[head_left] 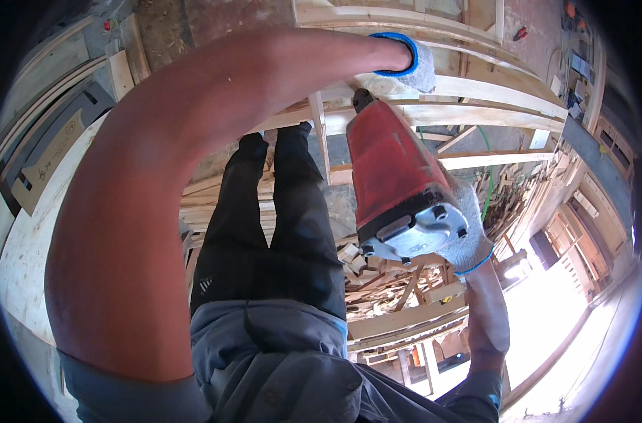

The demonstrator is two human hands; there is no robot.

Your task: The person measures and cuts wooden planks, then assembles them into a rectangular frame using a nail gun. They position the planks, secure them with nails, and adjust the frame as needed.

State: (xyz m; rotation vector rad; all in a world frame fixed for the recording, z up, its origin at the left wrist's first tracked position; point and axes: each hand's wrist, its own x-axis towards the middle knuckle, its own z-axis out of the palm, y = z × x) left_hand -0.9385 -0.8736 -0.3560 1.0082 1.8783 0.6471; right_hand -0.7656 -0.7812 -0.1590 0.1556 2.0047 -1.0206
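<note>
Left forearm arched close, gloved left hand on timber frame — right hand fingers around red power tool.

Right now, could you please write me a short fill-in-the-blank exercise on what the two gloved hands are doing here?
1. The right hand grips a power tool whose body is ____.
2. The left hand rests on a ____ frame.
3. Both hands wear white knit gloves with ____ cuffs.
4. The person's trousers are ____.

Missing words: red; wooden; blue; black
</note>
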